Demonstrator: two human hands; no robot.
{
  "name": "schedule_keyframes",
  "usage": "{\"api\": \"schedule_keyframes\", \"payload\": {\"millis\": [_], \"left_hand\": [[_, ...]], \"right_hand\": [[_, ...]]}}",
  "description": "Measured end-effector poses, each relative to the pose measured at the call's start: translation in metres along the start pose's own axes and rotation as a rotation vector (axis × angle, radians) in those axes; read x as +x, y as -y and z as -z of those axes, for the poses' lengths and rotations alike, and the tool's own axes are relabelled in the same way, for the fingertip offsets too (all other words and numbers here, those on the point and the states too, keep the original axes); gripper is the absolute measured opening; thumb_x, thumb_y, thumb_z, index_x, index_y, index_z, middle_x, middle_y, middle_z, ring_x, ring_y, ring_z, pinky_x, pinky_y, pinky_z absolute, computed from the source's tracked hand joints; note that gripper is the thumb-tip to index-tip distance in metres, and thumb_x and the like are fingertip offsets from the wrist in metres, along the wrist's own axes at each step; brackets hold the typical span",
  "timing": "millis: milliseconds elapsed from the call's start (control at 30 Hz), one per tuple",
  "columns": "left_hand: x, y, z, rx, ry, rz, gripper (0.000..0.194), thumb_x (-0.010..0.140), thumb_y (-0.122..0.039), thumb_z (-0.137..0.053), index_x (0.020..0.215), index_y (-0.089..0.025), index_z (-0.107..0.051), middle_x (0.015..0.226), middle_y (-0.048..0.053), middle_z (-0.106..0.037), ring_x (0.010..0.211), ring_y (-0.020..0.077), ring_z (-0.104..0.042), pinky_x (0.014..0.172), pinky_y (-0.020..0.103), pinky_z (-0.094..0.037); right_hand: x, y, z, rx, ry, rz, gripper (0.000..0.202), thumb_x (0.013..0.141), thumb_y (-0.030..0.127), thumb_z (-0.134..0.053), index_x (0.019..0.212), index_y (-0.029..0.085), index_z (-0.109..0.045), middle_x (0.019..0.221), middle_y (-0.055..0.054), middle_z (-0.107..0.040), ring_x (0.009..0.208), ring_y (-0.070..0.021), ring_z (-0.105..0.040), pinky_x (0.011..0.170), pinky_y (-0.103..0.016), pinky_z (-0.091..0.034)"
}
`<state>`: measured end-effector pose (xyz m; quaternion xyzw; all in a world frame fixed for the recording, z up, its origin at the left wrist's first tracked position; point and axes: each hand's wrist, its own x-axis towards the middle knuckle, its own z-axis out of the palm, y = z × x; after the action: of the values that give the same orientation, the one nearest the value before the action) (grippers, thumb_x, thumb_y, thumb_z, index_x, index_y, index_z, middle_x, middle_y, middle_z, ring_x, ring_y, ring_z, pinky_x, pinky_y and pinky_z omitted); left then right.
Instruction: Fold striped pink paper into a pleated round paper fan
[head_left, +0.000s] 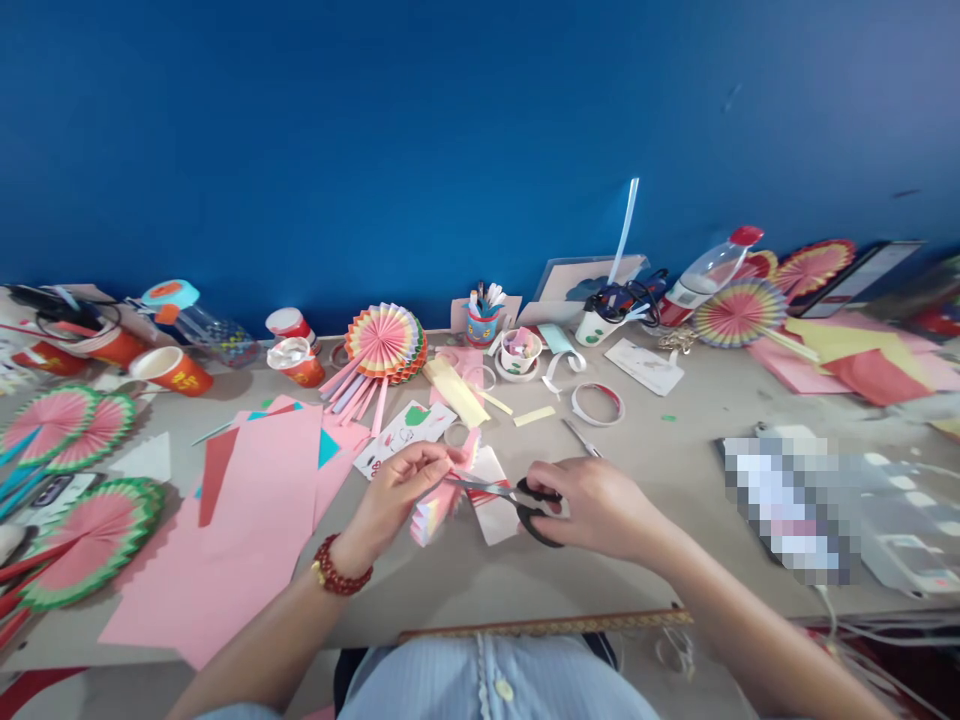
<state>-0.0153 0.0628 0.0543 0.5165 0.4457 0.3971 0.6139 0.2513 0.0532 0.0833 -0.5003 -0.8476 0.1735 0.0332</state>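
Observation:
My right hand point(589, 500) grips black-handled scissors point(541, 508), fingers through the loops. Their blades point left toward my left hand point(401, 490), which pinches a pleated pink, yellow and white paper strip point(435, 512). The blades cross in front of the strip near my left fingertips; whether they cut into it I cannot tell. Under the scissors lies a white and red card point(493, 515) on the table. A red bead bracelet circles my left wrist.
Pink paper sheets point(259, 500) and finished paper fans point(105, 530) cover the left side. A tape roll point(598, 404), a pen cup point(484, 325) and a bottle point(701, 280) stand or lie toward the blue wall. A phone point(784, 510) lies at right.

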Motion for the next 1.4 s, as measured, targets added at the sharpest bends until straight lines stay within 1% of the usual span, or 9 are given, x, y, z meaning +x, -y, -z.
{"api": "schedule_keyframes", "payload": {"millis": [200,433,600,733,867,1100,1267,1400], "left_hand": [[0.0,-0.004,-0.003,0.007,0.024,-0.004,0.019,0.089,-0.036,-0.066,0.093,-0.019,-0.072,0.112,0.008,-0.071,0.108,0.022,-0.062,0.096,0.031,-0.045],[0.001,-0.004,-0.007,0.021,0.057,0.025,0.019,0.088,-0.036,-0.066,0.09,-0.018,-0.071,0.106,0.007,-0.072,0.102,0.0211,-0.063,0.093,0.031,-0.046],[0.002,-0.004,-0.008,-0.022,0.064,0.054,0.019,0.087,-0.036,-0.067,0.087,-0.017,-0.07,0.103,0.007,-0.072,0.093,0.0184,-0.063,0.086,0.028,-0.046],[0.003,-0.001,-0.009,-0.083,0.092,0.068,0.019,0.087,-0.035,-0.068,0.088,-0.017,-0.07,0.1,0.006,-0.071,0.087,0.016,-0.062,0.08,0.025,-0.045],[0.003,0.0,-0.009,-0.08,0.092,0.074,0.02,0.087,-0.036,-0.068,0.087,-0.017,-0.071,0.095,0.005,-0.071,0.083,0.0147,-0.061,0.077,0.024,-0.044],[0.002,-0.001,-0.01,-0.081,0.124,0.076,0.019,0.088,-0.037,-0.067,0.088,-0.018,-0.071,0.094,0.005,-0.072,0.087,0.0167,-0.063,0.08,0.026,-0.047],[0.006,0.0,-0.009,0.026,0.076,0.048,0.021,0.088,-0.038,-0.066,0.086,-0.018,-0.07,0.091,0.005,-0.071,0.086,0.0182,-0.062,0.081,0.029,-0.048],[0.011,0.002,-0.005,0.043,0.033,-0.031,0.02,0.089,-0.037,-0.064,0.085,-0.018,-0.068,0.1,0.007,-0.07,0.094,0.02,-0.062,0.087,0.031,-0.048]], "right_hand": [[0.006,0.007,0.006,-0.037,-0.014,0.034,0.011,0.076,0.033,-0.063,0.081,0.024,-0.059,0.064,0.003,-0.061,0.058,-0.0136,-0.052,0.055,-0.026,-0.019],[0.012,0.013,0.013,-0.027,0.017,0.055,0.016,0.077,0.037,-0.066,0.082,0.023,-0.061,0.063,0.002,-0.063,0.06,-0.0147,-0.056,0.055,-0.026,-0.019],[0.014,0.015,0.012,-0.039,0.018,0.076,0.016,0.078,0.038,-0.065,0.082,0.023,-0.061,0.06,0.002,-0.062,0.058,-0.0144,-0.054,0.055,-0.026,-0.019],[0.015,0.016,0.011,-0.034,0.018,0.066,0.017,0.076,0.038,-0.065,0.084,0.023,-0.061,0.062,0.002,-0.063,0.059,-0.0145,-0.056,0.055,-0.026,-0.018],[0.016,0.019,0.012,-0.016,0.023,0.058,0.018,0.075,0.038,-0.064,0.085,0.023,-0.061,0.063,0.002,-0.063,0.06,-0.0142,-0.056,0.055,-0.026,-0.018],[0.019,0.017,0.011,-0.037,0.046,0.041,0.021,0.072,0.041,-0.067,0.081,0.023,-0.062,0.058,0.003,-0.059,0.056,-0.0138,-0.053,0.053,-0.026,-0.016],[0.021,0.013,0.005,-0.042,0.032,0.064,0.019,0.076,0.04,-0.066,0.087,0.024,-0.063,0.062,0.002,-0.062,0.057,-0.014,-0.054,0.054,-0.026,-0.017],[0.02,0.009,0.006,-0.075,0.011,0.024,0.024,0.077,0.045,-0.067,0.086,0.023,-0.061,0.068,0.0,-0.064,0.063,-0.0165,-0.057,0.054,-0.025,-0.02]]}}
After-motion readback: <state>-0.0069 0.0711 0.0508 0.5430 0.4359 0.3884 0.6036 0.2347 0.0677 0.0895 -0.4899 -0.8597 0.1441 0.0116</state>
